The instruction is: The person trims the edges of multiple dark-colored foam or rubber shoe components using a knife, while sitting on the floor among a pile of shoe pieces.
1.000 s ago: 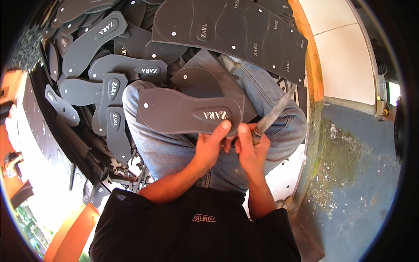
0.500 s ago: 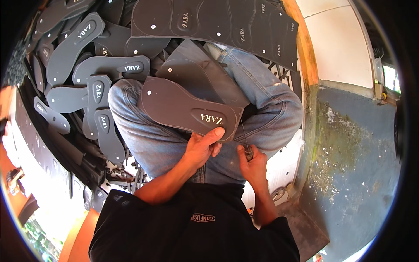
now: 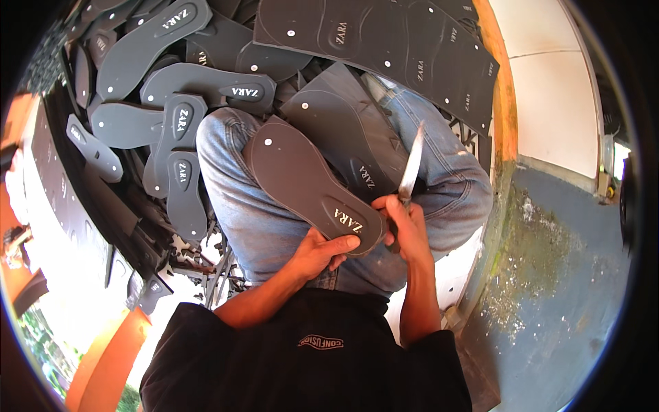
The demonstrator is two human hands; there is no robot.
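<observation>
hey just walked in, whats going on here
A person in blue jeans is handling a dark sole-shaped piece over their lap. The left hand grips its narrower end, thumb on top. The right hand holds a knife close beside that end, the blade pointing away from the body and clear of the piece. A marked dark sheet lies partly behind it. Beyond are loose sole pieces and a larger dark sheet.

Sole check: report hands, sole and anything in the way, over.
Left hand gripping sole, near end. Right hand holding knife, pointed forward. Loose sheet close beyond sole, possibly in the way.
</observation>
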